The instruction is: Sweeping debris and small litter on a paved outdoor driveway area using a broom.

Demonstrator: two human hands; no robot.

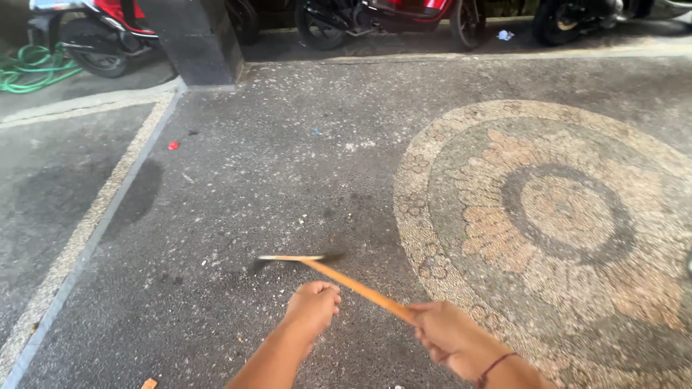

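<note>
My right hand point(448, 337) is closed around the lower end of a thin orange broom handle point(360, 289), with a red cord on its wrist. The handle slants up and to the left to a blurred broom head point(292, 258) that lies low over the dark gritty pavement point(259, 187). My left hand point(313, 306) is curled into a fist just below and left of the handle, and I see a small gap between them. Small white crumbs and specks are scattered on the ground around the broom head.
A round pebble mosaic point(562, 216) fills the right side. A pale kerb strip point(108, 194) runs down the left. A dark pillar point(194, 39), parked motorbikes point(382, 14) and a green hose point(32, 68) line the far edge. Red point(173, 145), blue point(316, 132) and orange point(149, 383) litter bits lie about.
</note>
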